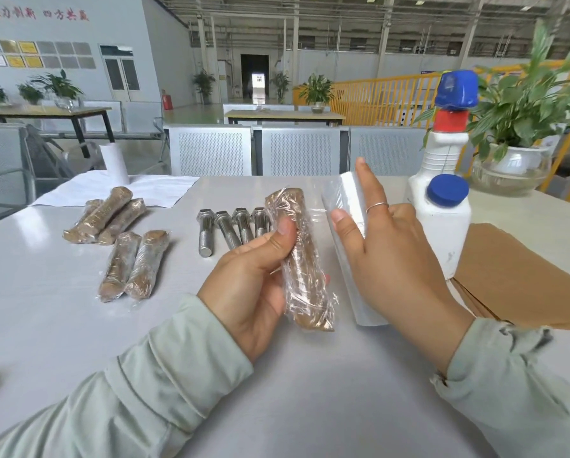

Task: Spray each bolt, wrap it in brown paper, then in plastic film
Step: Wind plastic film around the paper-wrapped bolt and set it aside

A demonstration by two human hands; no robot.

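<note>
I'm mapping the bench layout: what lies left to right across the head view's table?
Finished wrapped bolts → bare bolts → bolt in left hand → film roll → spray bottle → brown paper.

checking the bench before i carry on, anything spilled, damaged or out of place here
Nothing stands out. The white spray bottle with blue trigger stands upright, four bare steel bolts lie in a row, and the film-wrapped brown bundles lie together. No spill shows on the grey table.
</note>
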